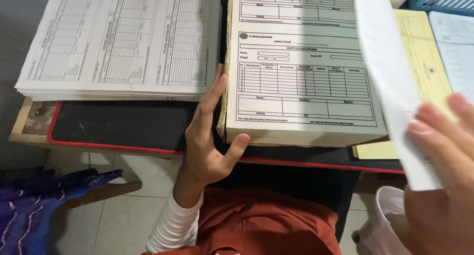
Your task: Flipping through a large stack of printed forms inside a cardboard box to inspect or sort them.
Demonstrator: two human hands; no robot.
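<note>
Head view: the left hand [210,136], fingers spread, presses flat against the form stack's [301,87] left edge. The right hand [442,186] pinches a lifted white sheet [390,82].

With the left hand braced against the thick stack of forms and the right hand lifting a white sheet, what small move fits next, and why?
Probably carry the white sheet clear of the thick stack to the right. The right hand already holds it raised and curled above the stack's right edge, while the left hand lies flat against the stack's left side, steadying it. Yellow paper lies just beyond.
</note>
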